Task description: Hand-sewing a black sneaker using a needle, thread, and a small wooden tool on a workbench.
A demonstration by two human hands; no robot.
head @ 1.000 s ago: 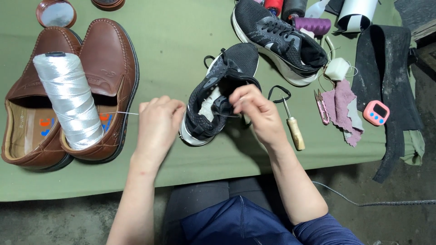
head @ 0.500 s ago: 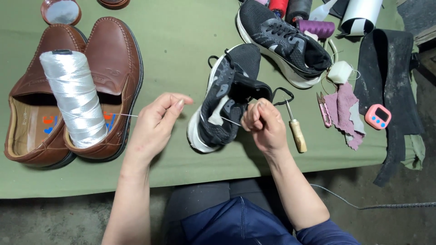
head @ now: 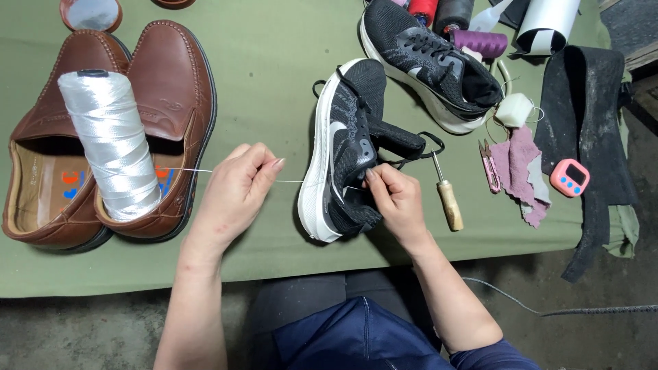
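Observation:
My left hand (head: pixel 235 190) pinches a thin white thread (head: pixel 291 181) that runs from a large white spool (head: pixel 110 142) across to a black sneaker (head: pixel 343 147) with a white sole, lying on its side on the green table (head: pixel 267 75). My right hand (head: pixel 395 203) grips the sneaker at its heel end, with fingertips pinched where the thread meets the shoe. The spool stands between a pair of brown leather shoes (head: pixel 171 103).
A second black sneaker (head: pixel 425 58) lies farther back. A wooden-handled awl (head: pixel 447 199) lies just right of my right hand. Small snips (head: pixel 491 166), pink cloth (head: pixel 524 164), a pink timer (head: pixel 570 178), thread spools (head: pixel 480 41) and black rubber sheet (head: pixel 582 103) lie at the right.
The sneaker has been turned onto its side, sole to the left. My right hand dropped to its heel end, and my left hand now pinches the thread taut.

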